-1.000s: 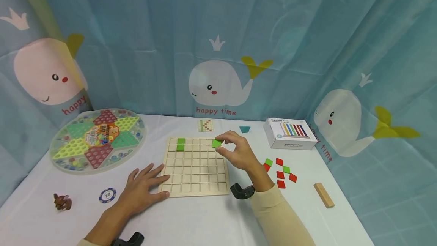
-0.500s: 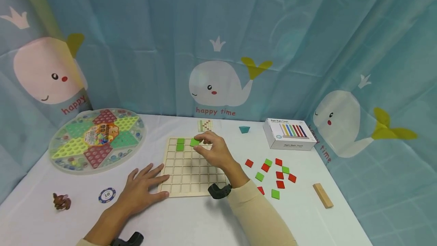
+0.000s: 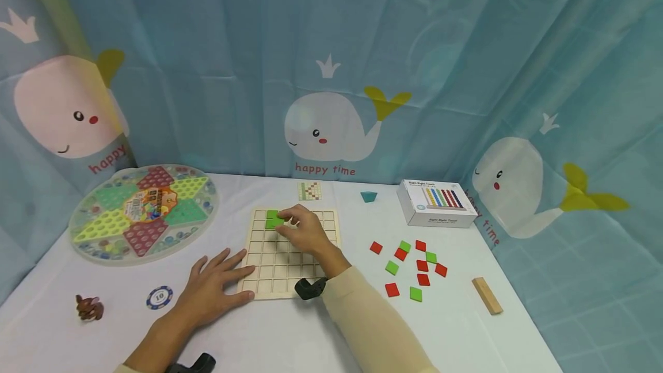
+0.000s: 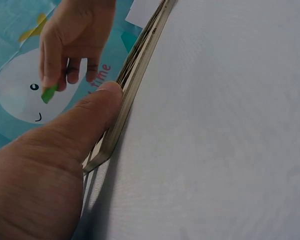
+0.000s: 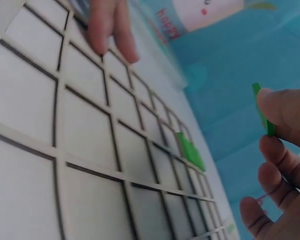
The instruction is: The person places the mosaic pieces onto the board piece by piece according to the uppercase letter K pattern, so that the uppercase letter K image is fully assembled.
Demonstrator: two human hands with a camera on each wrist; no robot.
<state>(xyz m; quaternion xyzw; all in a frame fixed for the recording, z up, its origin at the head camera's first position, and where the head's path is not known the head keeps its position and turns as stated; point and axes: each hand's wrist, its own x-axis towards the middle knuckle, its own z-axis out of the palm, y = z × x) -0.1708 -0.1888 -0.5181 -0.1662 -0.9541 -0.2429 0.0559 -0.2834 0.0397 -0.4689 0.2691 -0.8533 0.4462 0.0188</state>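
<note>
one green tile (image 4: 48,95) is being pinched by the right hand (image 3: 305,235) grip, above the grid board (image 3: 282,272) near its far left corner; left hand (image 3: 213,285) is resting along the board's left edge, gripping nothing. looking like a placing step; next move is probably calling for squaring tile to cell, then releasing. counting: two green tiles (image 3: 271,213) apparently sitting in cells, seven red tiles (image 3: 392,289), four loose green tiles (image 3: 416,294) lying toward the surface (image 3: 259,338) right edge.

On the grid board (image 3: 269,272), we lose several squares behind the right hand (image 3: 304,232). The card (image 3: 309,191) by the far edge of the bench (image 3: 456,327) is too small for us to read; the near edge falls outside our head view. Our left wrist view cuts off the left hand (image 4: 47,170).
</note>
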